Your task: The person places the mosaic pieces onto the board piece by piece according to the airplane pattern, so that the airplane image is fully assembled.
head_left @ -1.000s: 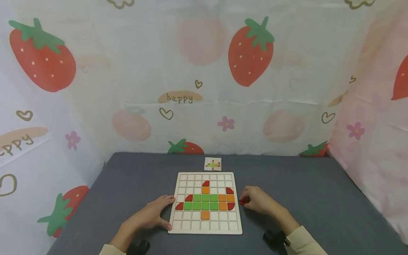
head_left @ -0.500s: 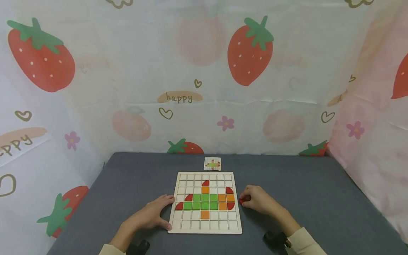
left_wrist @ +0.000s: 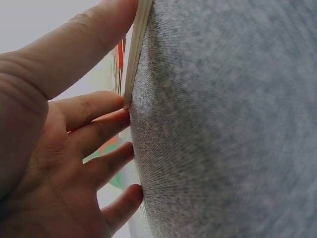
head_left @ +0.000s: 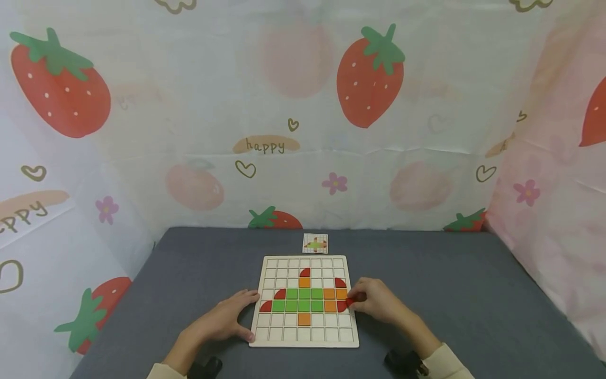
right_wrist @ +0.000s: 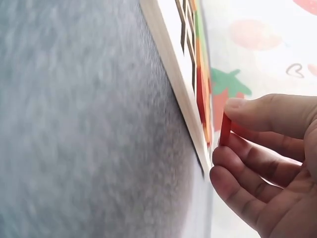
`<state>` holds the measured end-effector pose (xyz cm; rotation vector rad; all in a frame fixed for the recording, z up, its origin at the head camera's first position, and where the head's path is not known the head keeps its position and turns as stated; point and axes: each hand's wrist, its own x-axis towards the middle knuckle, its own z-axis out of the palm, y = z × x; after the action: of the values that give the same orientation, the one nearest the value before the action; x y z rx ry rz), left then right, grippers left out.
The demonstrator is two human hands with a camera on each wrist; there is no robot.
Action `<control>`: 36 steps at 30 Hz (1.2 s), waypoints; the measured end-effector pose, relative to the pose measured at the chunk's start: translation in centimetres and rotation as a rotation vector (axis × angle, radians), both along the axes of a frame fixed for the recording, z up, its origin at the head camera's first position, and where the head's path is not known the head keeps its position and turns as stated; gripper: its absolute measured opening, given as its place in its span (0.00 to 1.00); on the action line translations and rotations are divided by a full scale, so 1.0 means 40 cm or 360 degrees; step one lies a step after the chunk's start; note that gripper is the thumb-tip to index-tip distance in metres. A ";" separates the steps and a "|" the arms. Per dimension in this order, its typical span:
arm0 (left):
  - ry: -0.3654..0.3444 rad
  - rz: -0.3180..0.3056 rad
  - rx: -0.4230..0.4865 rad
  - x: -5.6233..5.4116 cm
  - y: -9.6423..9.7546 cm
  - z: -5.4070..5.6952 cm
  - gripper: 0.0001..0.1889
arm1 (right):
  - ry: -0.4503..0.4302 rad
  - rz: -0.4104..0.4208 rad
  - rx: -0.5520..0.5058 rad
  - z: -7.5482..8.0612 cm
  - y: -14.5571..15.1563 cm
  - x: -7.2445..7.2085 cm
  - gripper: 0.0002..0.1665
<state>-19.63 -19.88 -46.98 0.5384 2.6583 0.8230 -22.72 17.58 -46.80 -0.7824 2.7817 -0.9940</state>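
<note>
A wooden grid board (head_left: 326,334) lies on the table, with green, orange and red tiles set in its middle rows. My left hand (head_left: 230,315) rests at the board's left side, fingers outstretched. Its thumb touches the front left corner and its fingertips meet the edge farther up. Between thumb and fingers, my right hand (head_left: 376,299) pinches a small red tile (right_wrist: 225,130) at the board's right edge. In the right wrist view this tile stands on edge, just off the board's side. From the head, it overlaps the edge beside a rounded red tile (head_left: 341,306).
Behind the board lies a small picture card (head_left: 315,243) printed with a coloured grid pattern. The dark grey table (head_left: 213,252) reaches back to a hanging cloth (head_left: 203,121) with strawberry prints.
My right hand has moved left with the red tile, from beside the board to its right edge. The left hand has stayed in place.
</note>
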 end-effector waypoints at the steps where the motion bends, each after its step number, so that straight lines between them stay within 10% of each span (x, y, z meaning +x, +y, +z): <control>1: -0.0001 -0.0001 0.0002 0.000 0.000 -0.001 0.50 | 0.0000 -0.0004 -0.0004 0.000 -0.003 0.001 0.09; 36: -0.0029 0.0036 -0.0045 -0.006 0.000 -0.009 0.50 | 0.0031 0.0046 -0.0125 -0.001 -0.112 0.060 0.09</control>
<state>-19.88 -19.88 -47.36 0.4922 2.6597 0.7918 -20.33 13.12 -46.85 -0.8445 2.7538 -1.1026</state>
